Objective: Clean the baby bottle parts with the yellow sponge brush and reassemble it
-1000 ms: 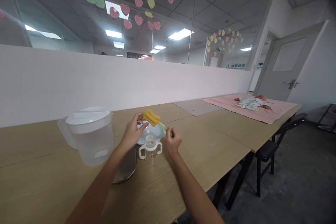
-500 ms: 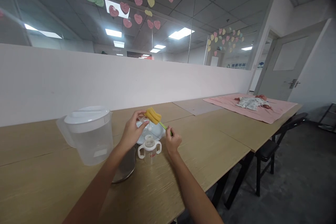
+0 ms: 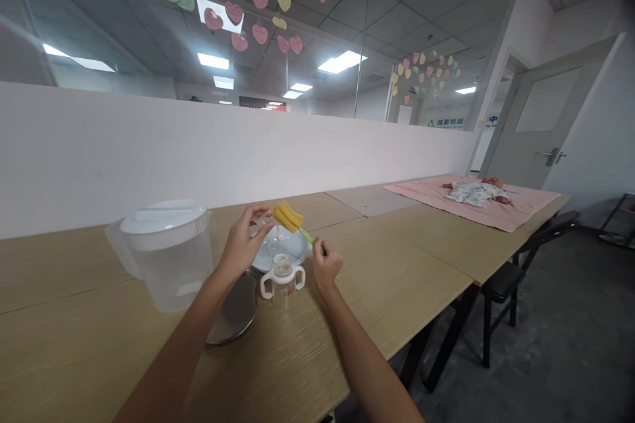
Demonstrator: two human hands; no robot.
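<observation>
My right hand (image 3: 326,264) is closed around the green handle of a sponge bottle brush (image 3: 288,217). Its yellow sponge head points up and left, close to the fingers of my left hand (image 3: 243,241). Thumb and fingers of that hand grip a small clear plastic cover (image 3: 260,220), partly hidden by them. Below both hands a baby bottle (image 3: 284,281) with two white handles stands upright and uncapped on the table. Behind it lies a white bowl (image 3: 302,252) with a small whitish piece over or in it; which, I cannot tell.
A lidded clear pitcher (image 3: 173,264) stands at the left on the wooden table (image 3: 387,277). A round metal tray (image 3: 235,310) lies beside the bottle, partly under my left forearm. Far right, a baby-like figure (image 3: 473,193) in patterned clothes lies on a pink cloth (image 3: 516,215). Black chairs (image 3: 503,284) stand alongside.
My left hand has drawn slightly left with the clear cover, away from the sponge head, baring more of the bowl. The brush and my right hand have hardly moved.
</observation>
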